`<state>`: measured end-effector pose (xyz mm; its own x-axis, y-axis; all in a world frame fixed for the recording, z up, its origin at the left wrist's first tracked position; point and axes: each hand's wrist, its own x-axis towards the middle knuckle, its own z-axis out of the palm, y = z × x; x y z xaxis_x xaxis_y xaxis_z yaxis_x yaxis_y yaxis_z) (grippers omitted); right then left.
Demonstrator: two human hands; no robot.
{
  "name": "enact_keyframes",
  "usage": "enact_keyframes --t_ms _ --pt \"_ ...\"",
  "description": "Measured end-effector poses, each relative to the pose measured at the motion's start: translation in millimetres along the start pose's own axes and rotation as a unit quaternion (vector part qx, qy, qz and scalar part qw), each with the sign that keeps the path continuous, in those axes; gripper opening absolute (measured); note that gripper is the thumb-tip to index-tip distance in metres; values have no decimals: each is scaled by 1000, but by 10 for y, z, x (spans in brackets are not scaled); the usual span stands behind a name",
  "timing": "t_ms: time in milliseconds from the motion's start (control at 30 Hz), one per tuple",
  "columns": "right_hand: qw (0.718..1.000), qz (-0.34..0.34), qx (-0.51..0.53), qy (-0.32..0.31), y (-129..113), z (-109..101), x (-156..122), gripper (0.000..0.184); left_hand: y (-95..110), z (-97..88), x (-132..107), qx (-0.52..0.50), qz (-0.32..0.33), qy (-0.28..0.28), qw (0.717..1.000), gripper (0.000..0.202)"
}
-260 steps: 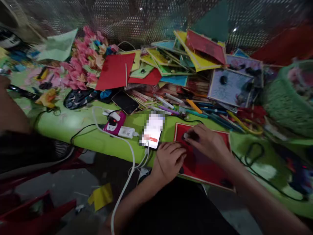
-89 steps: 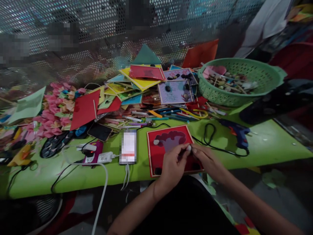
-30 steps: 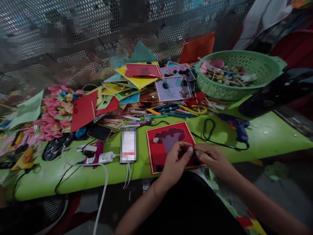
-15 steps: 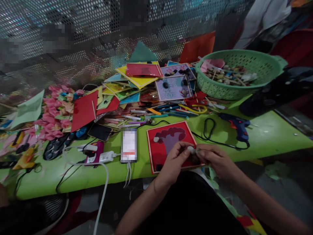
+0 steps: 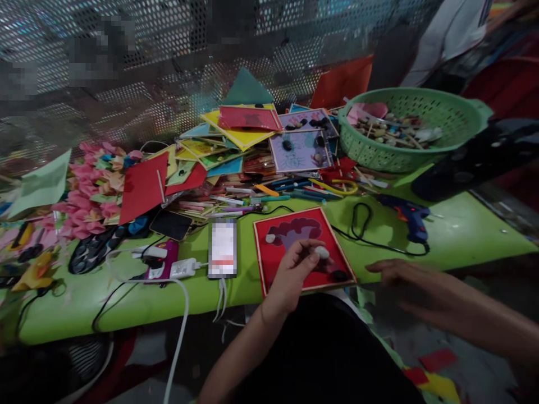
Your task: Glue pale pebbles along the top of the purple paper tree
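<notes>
A red card (image 5: 275,255) with a purple shape lies on the green table (image 5: 455,235) in front of me. A pale pebble (image 5: 270,238) and a dark pebble (image 5: 339,275) sit on the card. My left hand (image 5: 292,275) hovers over the card and pinches a small white pebble (image 5: 322,252) between thumb and fingers. My right hand (image 5: 400,278) is off to the right at the table's front edge, fingers stretched out and blurred, holding nothing I can see. A blue glue gun (image 5: 406,216) with a black cord lies just beyond it.
A green basket (image 5: 446,109) of pebbles and sticks stands at the back right. Coloured cards (image 5: 248,132), pens and paper flowers (image 5: 90,193) pile up behind. A phone (image 5: 222,248), chargers and cables lie left of the card. Another person stands at the far right.
My right hand has let go of the white pebble and swung away to the right, off the card. My left hand keeps the pebble and has lifted slightly.
</notes>
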<state>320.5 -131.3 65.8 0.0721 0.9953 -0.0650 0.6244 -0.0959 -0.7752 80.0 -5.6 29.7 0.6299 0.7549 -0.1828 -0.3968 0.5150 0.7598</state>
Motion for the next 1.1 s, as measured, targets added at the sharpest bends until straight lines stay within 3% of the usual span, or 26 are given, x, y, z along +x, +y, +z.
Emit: enact_keyframes --t_ms 200,367,433,533,633,733,967,1100 --pt "999 6 32 23 37 -221 -115 24 13 -22 23 48 -6 9 999 37" --pt "999 1 -17 30 -15 -111 20 23 -12 -43 -8 193 47 20 980 32" --pt "999 -26 -35 21 -114 15 135 23 -3 -26 -33 244 73 21 967 30" --pt "991 -119 -41 42 -302 238 329 28 38 13 -71 266 89 17 960 27" --pt "971 -220 -63 68 -442 408 494 26 85 25 -99 242 67 11 968 27" --pt "960 -258 -80 72 -490 485 602 21 105 -18 -116 224 37 24 974 25" --pt "975 -210 -56 -34 -534 575 813 10 163 -195 -208 255 37 34 966 30" --pt "991 -127 4 -44 -630 677 1070 23 289 -328 -367 393 128 99 905 26"
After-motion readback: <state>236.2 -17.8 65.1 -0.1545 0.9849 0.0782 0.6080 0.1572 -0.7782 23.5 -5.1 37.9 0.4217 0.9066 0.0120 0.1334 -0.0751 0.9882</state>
